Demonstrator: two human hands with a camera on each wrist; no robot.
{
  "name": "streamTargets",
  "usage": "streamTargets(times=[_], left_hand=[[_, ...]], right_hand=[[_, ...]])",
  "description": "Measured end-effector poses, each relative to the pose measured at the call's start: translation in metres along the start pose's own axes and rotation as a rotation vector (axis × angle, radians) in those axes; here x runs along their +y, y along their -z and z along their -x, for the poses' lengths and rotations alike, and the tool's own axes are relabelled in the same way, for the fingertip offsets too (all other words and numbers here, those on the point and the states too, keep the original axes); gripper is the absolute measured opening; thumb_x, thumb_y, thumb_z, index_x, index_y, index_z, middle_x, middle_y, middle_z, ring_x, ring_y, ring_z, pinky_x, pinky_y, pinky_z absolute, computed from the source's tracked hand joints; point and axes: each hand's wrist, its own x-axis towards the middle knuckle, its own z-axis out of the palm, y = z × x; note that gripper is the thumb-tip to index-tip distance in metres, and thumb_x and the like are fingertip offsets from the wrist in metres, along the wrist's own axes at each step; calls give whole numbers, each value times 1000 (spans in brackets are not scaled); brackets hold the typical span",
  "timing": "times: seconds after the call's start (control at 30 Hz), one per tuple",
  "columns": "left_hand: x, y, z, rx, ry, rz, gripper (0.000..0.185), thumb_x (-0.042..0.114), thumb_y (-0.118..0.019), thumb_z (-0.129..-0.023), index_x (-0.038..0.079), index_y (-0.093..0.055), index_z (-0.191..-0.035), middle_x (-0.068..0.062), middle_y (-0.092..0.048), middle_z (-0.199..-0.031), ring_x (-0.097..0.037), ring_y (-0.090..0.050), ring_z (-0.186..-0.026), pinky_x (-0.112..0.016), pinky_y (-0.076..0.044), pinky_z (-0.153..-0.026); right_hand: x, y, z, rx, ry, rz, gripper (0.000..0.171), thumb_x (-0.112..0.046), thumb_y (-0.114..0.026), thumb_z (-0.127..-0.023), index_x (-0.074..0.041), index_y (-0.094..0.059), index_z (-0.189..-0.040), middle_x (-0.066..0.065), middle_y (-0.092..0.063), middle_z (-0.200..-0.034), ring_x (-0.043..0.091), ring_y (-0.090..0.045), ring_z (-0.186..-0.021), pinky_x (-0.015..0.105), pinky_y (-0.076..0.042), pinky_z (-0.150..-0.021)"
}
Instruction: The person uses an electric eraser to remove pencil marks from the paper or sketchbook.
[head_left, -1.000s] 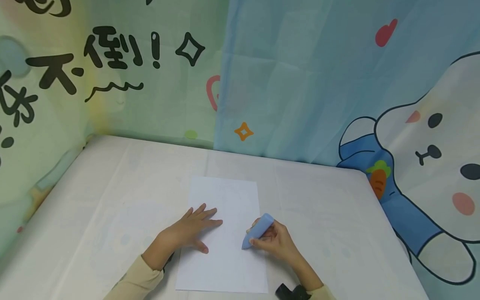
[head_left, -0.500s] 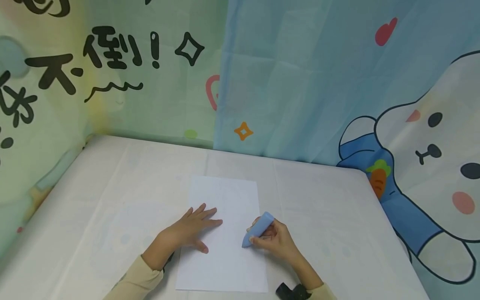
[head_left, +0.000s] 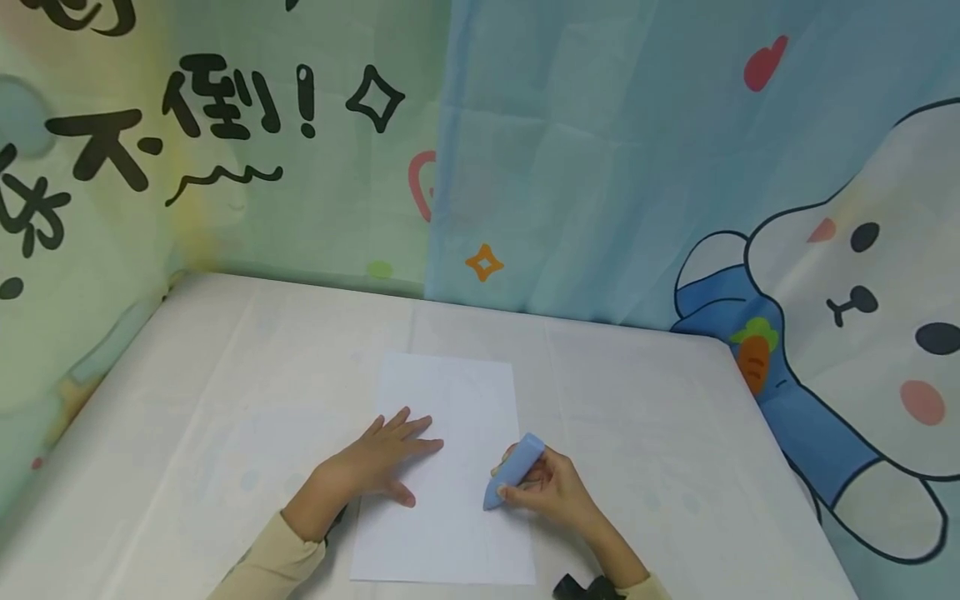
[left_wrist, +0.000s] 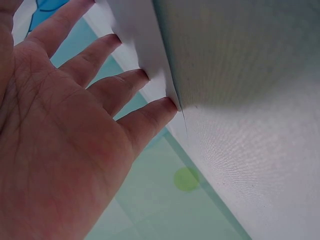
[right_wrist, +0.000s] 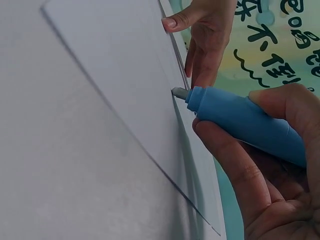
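Note:
A white sheet of paper (head_left: 442, 550) lies on the white-covered table. My left hand (head_left: 378, 458) rests spread on its left part, with the fingertips pressing the sheet in the left wrist view. My right hand (head_left: 555, 492) pinches a thick light-blue marker (head_left: 514, 472) between thumb and fingers, over the sheet's right side. In the right wrist view, the marker (right_wrist: 245, 115) has no cap over its grey slanted tip, which meets the paper (right_wrist: 115, 60). No drawn line shows on the sheet.
The white cloth (head_left: 652, 417) spreads around the sheet on all sides. Printed curtains stand behind and to the left, with dark lettering (head_left: 221, 96) and a cartoon rabbit (head_left: 825, 275) on them. A black strap device (head_left: 588, 587) sits at the right wrist.
The right hand has brought the marker's tip slightly down the sheet, toward the person, and the marker stands a bit steeper. The left hand stays in place on the paper.

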Motion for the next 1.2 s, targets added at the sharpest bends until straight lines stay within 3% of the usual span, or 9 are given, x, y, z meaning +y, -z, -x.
streamTargets(times=[0.33, 0.57, 0.77, 0.93, 1.2], left_hand=[[4, 6, 0, 6, -9, -5, 77, 22, -82, -71, 6, -52, -140, -20, -33, -155, -46, -17, -145, -65, -14, -114], [4, 7, -3, 15, -20, -9, 76, 22, -82, -72, 6, -52, -140, -21, -33, -154, -46, -18, -145, -65, -15, -114], [5, 8, -6, 21, -30, -8, 76, 22, -82, -72, 6, -52, -140, -21, -34, -154, -47, -18, -145, -65, -15, -114], [3, 8, -8, 24, -21, -4, 76, 22, -82, -72, 6, -52, -140, -20, -33, -155, -45, -16, -146, -64, -13, -115], [0, 0, -3, -2, 15, 0, 78, 23, -83, -71, 9, -52, -141, -17, -32, -156, -44, -16, -146, -63, -12, -116]], right_hand=[[-1, 1, 3, -36, -6, -27, 32, 11, -72, -77, 15, -55, -104, 32, -63, -95, 6, -70, -87, 29, -60, -70], [-1, 4, -2, 10, 21, 25, 33, 11, -73, -76, 14, -56, -104, 30, -63, -96, 5, -69, -91, 28, -59, -74], [-3, 9, -8, 26, 45, 59, 32, 11, -74, -76, 13, -56, -103, 29, -64, -95, 11, -72, -87, 29, -60, -70], [-5, 12, -9, 31, 36, 45, 33, 14, -72, -76, 14, -56, -104, 31, -65, -93, 6, -70, -85, 29, -60, -65], [-4, 1, 3, -16, 14, 13, 32, 9, -71, -79, 16, -54, -105, 32, -63, -96, 6, -69, -91, 29, -60, -72]])
